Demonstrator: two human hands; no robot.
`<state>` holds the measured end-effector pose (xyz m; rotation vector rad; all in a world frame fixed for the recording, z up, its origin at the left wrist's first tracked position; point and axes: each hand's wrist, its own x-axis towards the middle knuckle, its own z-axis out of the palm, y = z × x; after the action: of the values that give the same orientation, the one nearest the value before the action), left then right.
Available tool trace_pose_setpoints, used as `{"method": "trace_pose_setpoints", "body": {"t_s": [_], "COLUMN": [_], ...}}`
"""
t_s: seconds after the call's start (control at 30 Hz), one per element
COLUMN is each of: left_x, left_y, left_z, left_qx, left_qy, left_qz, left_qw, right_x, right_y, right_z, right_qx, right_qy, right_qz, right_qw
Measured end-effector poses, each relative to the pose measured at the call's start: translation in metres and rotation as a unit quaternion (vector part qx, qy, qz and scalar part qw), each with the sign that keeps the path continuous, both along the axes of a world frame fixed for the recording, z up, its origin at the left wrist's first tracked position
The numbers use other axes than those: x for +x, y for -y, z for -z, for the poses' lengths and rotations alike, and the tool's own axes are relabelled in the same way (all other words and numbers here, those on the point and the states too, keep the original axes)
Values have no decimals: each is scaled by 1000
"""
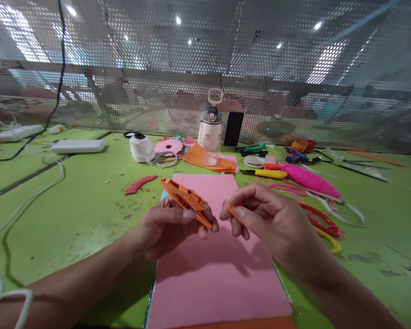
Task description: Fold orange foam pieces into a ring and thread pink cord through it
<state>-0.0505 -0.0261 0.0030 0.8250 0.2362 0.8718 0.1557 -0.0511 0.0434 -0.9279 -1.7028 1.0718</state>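
Between the thumb and fingers of my left hand (173,226) is an orange folded-paper piece (185,196), tilted, with pleated segments along its upper edge. My right hand (270,217) pinches a small folded orange paper strip (234,214). The two hands are apart, with a small gap between the strip and the larger piece. Beneath them lies a stack of pink paper (219,283), with an orange sheet showing at its near edge. A curved red folded-paper piece (140,184) rests on the table to the left.
Behind the stack stand a water bottle (210,132) and a black phone-like slab (234,129). White thread (142,148) sits left of them. To the right are a yellow cutter knife (270,173), a pink yarn bundle (310,180) and scissors (324,224). A white cable (27,201) crosses the left.
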Motion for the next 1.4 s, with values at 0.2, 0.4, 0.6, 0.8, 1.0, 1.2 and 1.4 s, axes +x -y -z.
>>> {"method": "trace_pose_setpoints", "body": {"t_s": [0.2,0.4,0.6,0.8,1.0,1.2,1.4], "left_x": [1,-2,-5,0,1,-2,-5], "left_y": [0,1,1,-3,-4,-7,-9], "left_z": [-1,-5,-9,-5,-2,1,0], "left_qx": [-17,-40,-61,-89,-95,-108,-86], "left_qy": [-22,-35,-60,-99,-103,-96,-59], "left_qz": [-22,-50,-67,-80,-84,-103,-80], "left_qw": [999,997,994,988,987,984,991], "right_x": [13,90,160,156,158,160,163], "right_y": [-8,-29,-25,-19,-33,-48,-36], "right_z": [-1,8,31,34,35,48,42], "right_qx": [16,85,114,77,0,-14,19], "right_qy": [109,379,580,662,694,694,657], "right_qz": [48,159,149,99,95,143,170], "right_qw": [993,908,792,739,714,705,734]}}
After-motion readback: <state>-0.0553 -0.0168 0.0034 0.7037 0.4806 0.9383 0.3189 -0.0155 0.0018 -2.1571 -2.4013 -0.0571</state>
